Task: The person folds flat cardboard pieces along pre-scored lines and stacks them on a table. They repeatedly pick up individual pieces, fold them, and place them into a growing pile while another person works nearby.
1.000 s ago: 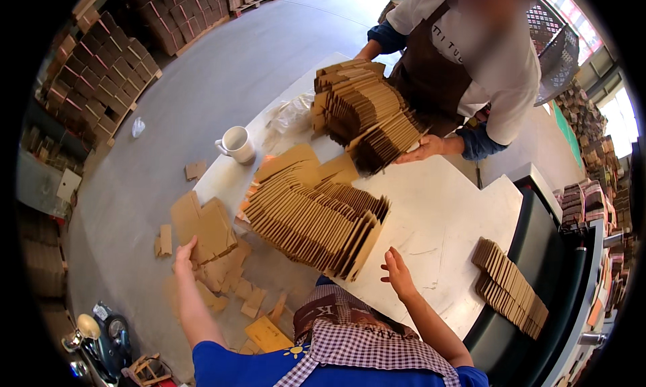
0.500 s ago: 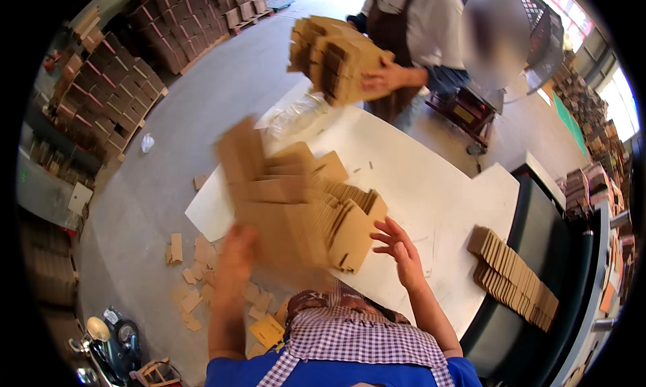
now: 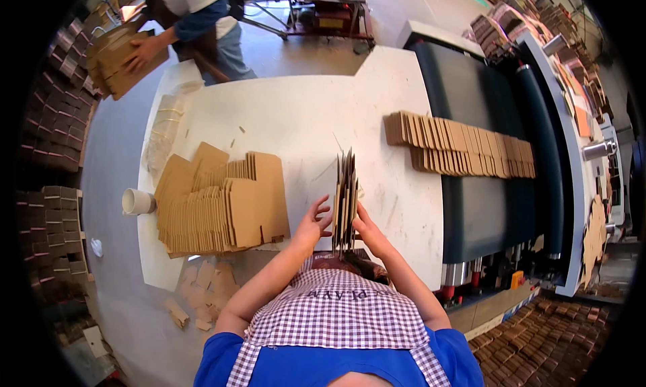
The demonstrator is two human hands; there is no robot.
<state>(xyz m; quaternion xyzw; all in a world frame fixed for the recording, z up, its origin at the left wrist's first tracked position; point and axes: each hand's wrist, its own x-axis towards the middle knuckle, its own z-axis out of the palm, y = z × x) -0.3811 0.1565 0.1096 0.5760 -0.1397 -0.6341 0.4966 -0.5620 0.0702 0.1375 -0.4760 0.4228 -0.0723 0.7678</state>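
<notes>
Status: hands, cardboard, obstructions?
Left hand open beside upright cardboard sheets. Right hand at their right side. Larger cardboard stack lies left, not between hands.

Upright cardboard sheets (image 3: 346, 205) between left grip (image 3: 314, 222), right grip (image 3: 369, 231); cardboard stack (image 3: 202, 217) on table (image 3: 303, 118).

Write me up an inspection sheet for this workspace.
Surface: white table, a few small bits lying on it.
Job's things: thin cardboard sheaf on edge; larger cardboard pile to its left; overlapping cardboard row spanning table and dark conveyor.
Clutter: clear plastic and mug at the table's left; scraps on the floor.
Hands: left hand open, right hand on the sheaf's other side; right grip unclear.
Cables: nothing seen.
Surroundings: co-worker carrying cardboard.
</notes>
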